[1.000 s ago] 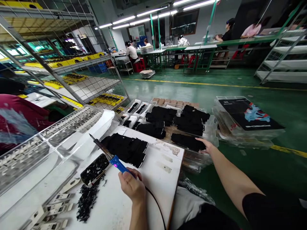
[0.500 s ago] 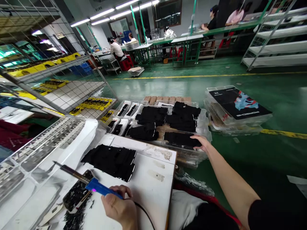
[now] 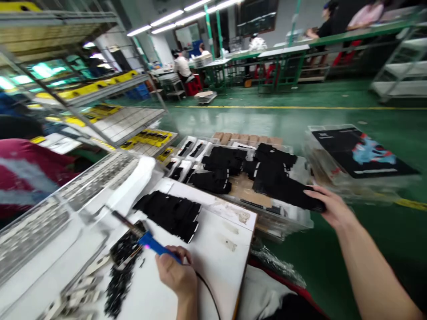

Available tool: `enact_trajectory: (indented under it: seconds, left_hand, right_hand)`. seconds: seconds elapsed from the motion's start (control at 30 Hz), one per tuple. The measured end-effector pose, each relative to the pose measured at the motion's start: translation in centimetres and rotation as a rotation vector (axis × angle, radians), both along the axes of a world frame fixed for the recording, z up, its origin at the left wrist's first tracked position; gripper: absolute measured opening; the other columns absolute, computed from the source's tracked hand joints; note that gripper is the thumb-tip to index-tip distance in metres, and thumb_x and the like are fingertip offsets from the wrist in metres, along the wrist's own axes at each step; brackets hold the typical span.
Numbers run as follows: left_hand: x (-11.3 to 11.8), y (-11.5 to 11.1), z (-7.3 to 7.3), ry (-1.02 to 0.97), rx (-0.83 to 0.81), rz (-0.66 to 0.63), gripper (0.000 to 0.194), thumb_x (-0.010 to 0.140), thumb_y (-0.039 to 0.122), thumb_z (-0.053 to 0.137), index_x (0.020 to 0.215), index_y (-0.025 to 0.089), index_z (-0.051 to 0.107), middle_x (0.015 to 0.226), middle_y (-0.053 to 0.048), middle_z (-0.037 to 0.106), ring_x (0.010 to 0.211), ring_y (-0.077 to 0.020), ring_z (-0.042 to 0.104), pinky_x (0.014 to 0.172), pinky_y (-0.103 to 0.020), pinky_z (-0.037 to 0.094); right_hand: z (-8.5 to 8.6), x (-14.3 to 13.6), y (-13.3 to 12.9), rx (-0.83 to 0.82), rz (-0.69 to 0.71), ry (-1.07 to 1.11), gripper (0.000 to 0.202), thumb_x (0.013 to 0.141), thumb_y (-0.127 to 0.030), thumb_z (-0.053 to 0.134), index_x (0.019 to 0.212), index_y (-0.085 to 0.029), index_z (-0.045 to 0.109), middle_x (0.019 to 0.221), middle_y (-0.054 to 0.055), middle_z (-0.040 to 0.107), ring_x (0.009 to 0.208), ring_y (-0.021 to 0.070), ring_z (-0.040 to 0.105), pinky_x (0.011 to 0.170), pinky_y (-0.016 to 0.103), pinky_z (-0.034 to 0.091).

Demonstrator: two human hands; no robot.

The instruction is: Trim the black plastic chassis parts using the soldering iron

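Note:
My left hand [image 3: 178, 271] is closed around the blue handle of a soldering iron [image 3: 156, 246], its metal tip pointing up and left over the white table. Its cord trails down past my wrist. At the right, my right hand [image 3: 330, 204] grips the end of a black flat sheet piece [image 3: 290, 191], thumb on top, the other fingers partly hidden beneath. That piece is lifted at a slant over the clear plastic bin [image 3: 302, 218]. Other black flat pieces [image 3: 223, 160] lie in the bin. Another batch of black pieces [image 3: 170, 213] rests on the table ahead of my left hand.
A small dark block [image 3: 128, 244] and a heap of black scraps [image 3: 118, 289] lie on the white table [image 3: 213, 262]. Clear trays with grey parts [image 3: 36, 235] line the left side. Stacked bins under a printed black sheet [image 3: 367, 151] stand right. A wire rack [image 3: 133, 84] and seated people are beyond.
My right hand has raised the black piece and drawn it to the right, uncovering brown cardboard in the bin. The view has turned left. My left hand still holds the soldering iron.

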State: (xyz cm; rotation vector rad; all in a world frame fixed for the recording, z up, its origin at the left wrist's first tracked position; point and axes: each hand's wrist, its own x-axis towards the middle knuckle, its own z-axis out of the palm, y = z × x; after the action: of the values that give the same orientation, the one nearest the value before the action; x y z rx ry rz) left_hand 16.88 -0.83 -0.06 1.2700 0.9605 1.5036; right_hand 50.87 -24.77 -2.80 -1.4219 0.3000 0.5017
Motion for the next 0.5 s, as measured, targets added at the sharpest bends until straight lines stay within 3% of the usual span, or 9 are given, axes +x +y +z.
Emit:
enact_trajectory:
  seconds: [0.13, 0.2, 0.3, 0.4, 0.5]
  left_hand:
    - [-0.1, -0.7, -0.4, 0.001, -0.024, 0.009, 0.038, 0.094, 0.054, 0.043, 0.077, 0.02, 0.045, 0.056, 0.007, 0.038, 0.04, -0.0081, 0.037, 0.032, -0.019, 0.033]
    - [-0.1, -0.9, -0.5, -0.012, -0.026, 0.028, 0.039, 0.094, 0.054, 0.041, 0.077, 0.02, 0.045, 0.057, 0.007, 0.038, 0.04, -0.0073, 0.036, 0.033, -0.019, 0.032]
    - [-0.5, -0.9, -0.4, -0.048, -0.022, 0.062, 0.04, 0.094, 0.055, 0.04, 0.078, 0.019, 0.044, 0.058, 0.008, 0.037, 0.041, -0.0066, 0.034, 0.034, -0.018, 0.031]
    - [-1.3, -0.8, -0.2, -0.082, -0.012, 0.104, 0.039, 0.095, 0.055, 0.039, 0.078, 0.02, 0.043, 0.059, 0.008, 0.036, 0.043, -0.0066, 0.033, 0.036, -0.018, 0.031]
    - [-2.3, -0.3, 0.0, -0.104, -0.007, 0.152, 0.038, 0.096, 0.054, 0.036, 0.08, 0.02, 0.042, 0.059, 0.008, 0.034, 0.042, -0.0067, 0.033, 0.037, -0.018, 0.031]
  right_hand:
    - [6.1, -1.1, 2.7, 0.107, 0.029, -0.128, 0.025, 0.068, -0.013, 0.07, 0.087, -0.029, 0.073, 0.114, 0.007, 0.069, 0.086, 0.0145, 0.068, 0.062, 0.017, 0.056]
    - [9.4, -2.5, 6.1, 0.215, 0.074, -0.125, 0.021, 0.072, -0.017, 0.069, 0.084, -0.034, 0.07, 0.125, 0.003, 0.064, 0.102, 0.018, 0.065, 0.072, 0.022, 0.059]
    - [13.2, -6.7, 13.0, 0.378, 0.088, 0.007, 0.028, 0.066, -0.012, 0.069, 0.087, -0.029, 0.067, 0.115, -0.001, 0.067, 0.101, 0.0179, 0.065, 0.071, 0.027, 0.062]
    - [14.2, -12.8, 19.8, 0.534, 0.371, 0.096, 0.034, 0.061, -0.017, 0.077, 0.09, -0.026, 0.063, 0.098, -0.003, 0.071, 0.088, 0.0164, 0.067, 0.065, 0.026, 0.06]
    - [12.5, -18.7, 24.5, 0.423, 0.588, 0.13, 0.036, 0.058, -0.027, 0.082, 0.088, -0.023, 0.061, 0.083, -0.003, 0.071, 0.073, 0.0164, 0.067, 0.058, 0.027, 0.058]
